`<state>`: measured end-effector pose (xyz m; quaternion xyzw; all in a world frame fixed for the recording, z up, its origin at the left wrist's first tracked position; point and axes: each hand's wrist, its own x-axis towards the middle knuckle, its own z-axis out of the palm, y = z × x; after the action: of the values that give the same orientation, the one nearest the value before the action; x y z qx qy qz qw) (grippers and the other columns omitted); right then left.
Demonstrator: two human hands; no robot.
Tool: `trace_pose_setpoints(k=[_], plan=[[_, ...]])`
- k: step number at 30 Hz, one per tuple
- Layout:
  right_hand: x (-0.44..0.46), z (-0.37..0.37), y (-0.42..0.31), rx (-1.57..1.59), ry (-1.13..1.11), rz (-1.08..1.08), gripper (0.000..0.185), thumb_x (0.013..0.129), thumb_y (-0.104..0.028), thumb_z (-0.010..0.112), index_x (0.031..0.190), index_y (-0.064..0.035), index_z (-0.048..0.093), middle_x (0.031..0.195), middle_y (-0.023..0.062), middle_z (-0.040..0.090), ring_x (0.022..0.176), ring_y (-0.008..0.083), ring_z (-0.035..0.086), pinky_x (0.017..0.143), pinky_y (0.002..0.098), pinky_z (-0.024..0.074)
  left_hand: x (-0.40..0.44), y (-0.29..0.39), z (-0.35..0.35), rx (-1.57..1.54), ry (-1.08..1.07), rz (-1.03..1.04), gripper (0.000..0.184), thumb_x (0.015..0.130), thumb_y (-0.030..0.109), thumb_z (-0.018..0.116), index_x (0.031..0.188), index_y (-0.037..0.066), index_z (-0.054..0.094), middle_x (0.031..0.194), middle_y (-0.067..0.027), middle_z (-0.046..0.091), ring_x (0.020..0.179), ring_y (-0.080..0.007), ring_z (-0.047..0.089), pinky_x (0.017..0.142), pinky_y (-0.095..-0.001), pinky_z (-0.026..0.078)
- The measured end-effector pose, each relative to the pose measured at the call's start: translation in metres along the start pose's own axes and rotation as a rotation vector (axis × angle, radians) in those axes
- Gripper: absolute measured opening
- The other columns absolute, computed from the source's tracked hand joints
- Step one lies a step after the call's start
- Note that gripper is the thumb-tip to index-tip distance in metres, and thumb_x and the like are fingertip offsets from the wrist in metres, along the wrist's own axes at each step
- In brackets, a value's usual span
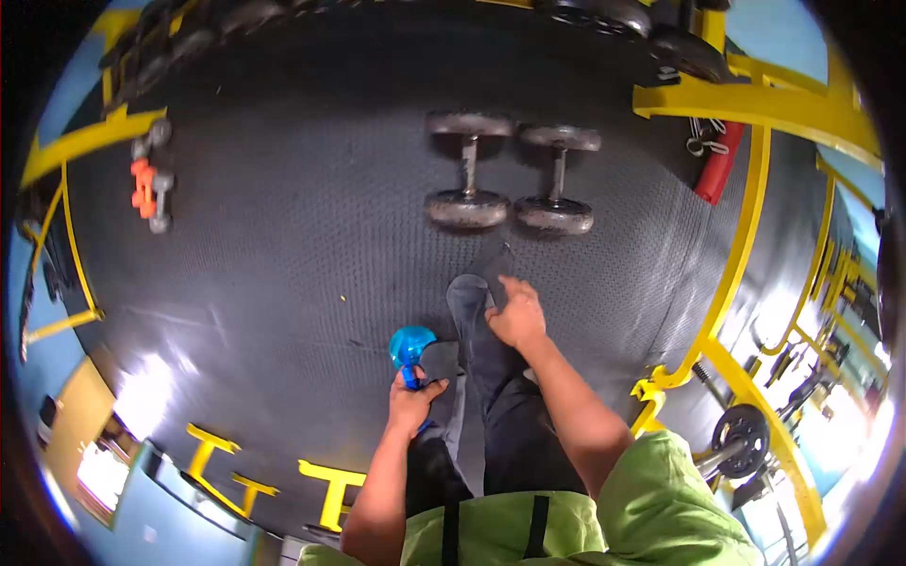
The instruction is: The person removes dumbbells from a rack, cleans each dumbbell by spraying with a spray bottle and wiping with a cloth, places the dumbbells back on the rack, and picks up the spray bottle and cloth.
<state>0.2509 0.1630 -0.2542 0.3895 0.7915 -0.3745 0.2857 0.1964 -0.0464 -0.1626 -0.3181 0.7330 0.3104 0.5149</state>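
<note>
My left hand (409, 406) is closed around the darker blue neck of a shiny, round-bodied blue bottle (411, 343). The bottle's body points away from me, above the floor, and its exact kind is hard to make out. My right hand (517, 316) is held over my leg with its fingers partly stretched out and apart, holding nothing. Beyond it on the floor lie two large worn dumbbells, the left dumbbell (467, 209) and the right dumbbell (555, 217), side by side. My right hand is apart from both.
Black textured matting (283, 236) covers the floor. Small grey and orange dumbbells (143, 187) lie at the left. A yellow frame (755, 226) stands on the right, beside a red cylinder (721, 162) and a weight plate (740, 436). More dumbbells (604, 14) line the far edge.
</note>
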Motion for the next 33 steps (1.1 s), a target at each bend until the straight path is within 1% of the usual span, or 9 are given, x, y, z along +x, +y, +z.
trace_pose_setpoints(k=[3,9,12,16,17,22,24,28,33], plan=[[0.002,-0.006,-0.019,-0.136,-0.008,-0.011,0.066,0.073,-0.019,0.069,0.133,-0.0066,0.046,0.123,0.0191,0.052,0.118,0.0368,0.049,0.100,0.0440,0.0421,-0.001,-0.041,0.012,-0.355,-0.135,0.082,0.037,0.072,0.005,0.082,0.084,0.014,0.048,0.072,0.0070,0.050,0.065,-0.0053,0.049,0.056,-0.0239,0.040],[0.090,0.014,-0.048,-0.568,0.318,-0.321,0.081,0.066,-0.021,0.077,0.137,-0.0083,0.041,0.122,0.0173,0.051,0.114,0.0349,0.050,0.094,0.0452,0.0431,0.020,-0.107,0.032,-0.411,-0.094,0.141,0.038,0.072,0.007,0.082,0.085,0.013,0.047,0.073,0.0059,0.050,0.064,-0.0052,0.047,0.057,-0.0234,0.041],[0.145,0.019,-0.067,-0.762,0.136,-0.317,0.064,0.070,-0.022,0.076,0.125,-0.0076,0.047,0.119,0.0169,0.054,0.113,0.0336,0.053,0.096,0.0443,0.0423,0.037,-0.137,0.049,-0.472,-0.056,0.175,0.038,0.073,0.009,0.082,0.085,0.012,0.046,0.073,0.0056,0.047,0.063,-0.0047,0.044,0.058,-0.0240,0.040],[0.194,0.047,-0.048,-0.818,0.133,-0.383,0.052,0.066,-0.013,0.077,0.108,-0.0052,0.048,0.107,0.0208,0.060,0.098,0.0404,0.061,0.087,0.0476,0.0504,0.042,-0.158,0.071,-0.724,-0.007,0.077,0.037,0.073,0.009,0.082,0.086,0.011,0.047,0.074,0.0059,0.047,0.066,-0.0051,0.044,0.061,-0.0237,0.041],[0.197,0.046,-0.052,-0.862,0.080,-0.339,0.046,0.072,-0.014,0.072,0.111,-0.0059,0.048,0.112,0.0196,0.061,0.105,0.0392,0.060,0.089,0.0449,0.0509,0.043,-0.161,0.077,-0.767,0.015,0.043,0.037,0.074,0.009,0.081,0.086,0.011,0.046,0.074,0.0061,0.047,0.066,-0.0051,0.044,0.061,-0.0237,0.041],[0.225,0.050,-0.056,-0.957,-0.011,-0.229,0.051,0.073,-0.012,0.070,0.116,-0.0022,0.046,0.116,0.0253,0.061,0.112,0.0388,0.058,0.094,0.0435,0.0489,0.050,-0.205,0.115,-0.946,-0.027,-0.110,0.043,0.069,0.009,0.084,0.084,0.014,0.045,0.072,0.0056,0.047,0.065,-0.0059,0.045,0.059,-0.0233,0.040],[0.232,0.049,-0.060,-0.955,-0.021,-0.269,0.063,0.065,-0.011,0.073,0.121,0.0001,0.048,0.110,0.0261,0.064,0.107,0.0419,0.060,0.094,0.0453,0.0487,0.050,-0.212,0.124,-0.926,-0.012,-0.084,0.043,0.069,0.008,0.084,0.083,0.014,0.044,0.071,0.0045,0.048,0.063,-0.0067,0.046,0.058,-0.0233,0.040],[0.195,0.041,-0.092,-0.867,-0.134,-0.226,0.076,0.058,-0.010,0.077,0.126,0.0067,0.048,0.114,0.0255,0.063,0.108,0.0358,0.062,0.091,0.0381,0.0499,0.050,-0.213,0.122,-0.988,-0.023,-0.129,0.042,0.069,0.012,0.084,0.083,0.013,0.045,0.070,0.0029,0.049,0.062,-0.0088,0.047,0.058,-0.0255,0.041],[0.114,0.088,-0.126,-0.570,-0.409,-0.104,0.058,0.053,-0.005,0.075,0.108,0.0044,0.057,0.094,0.0140,0.066,0.086,0.0241,0.063,0.076,0.0334,0.0500,0.047,-0.225,0.117,-0.668,0.071,-0.054,0.045,0.069,0.019,0.086,0.095,0.006,0.051,0.081,0.0000,0.053,0.071,-0.0115,0.051,0.065,-0.0264,0.044]])
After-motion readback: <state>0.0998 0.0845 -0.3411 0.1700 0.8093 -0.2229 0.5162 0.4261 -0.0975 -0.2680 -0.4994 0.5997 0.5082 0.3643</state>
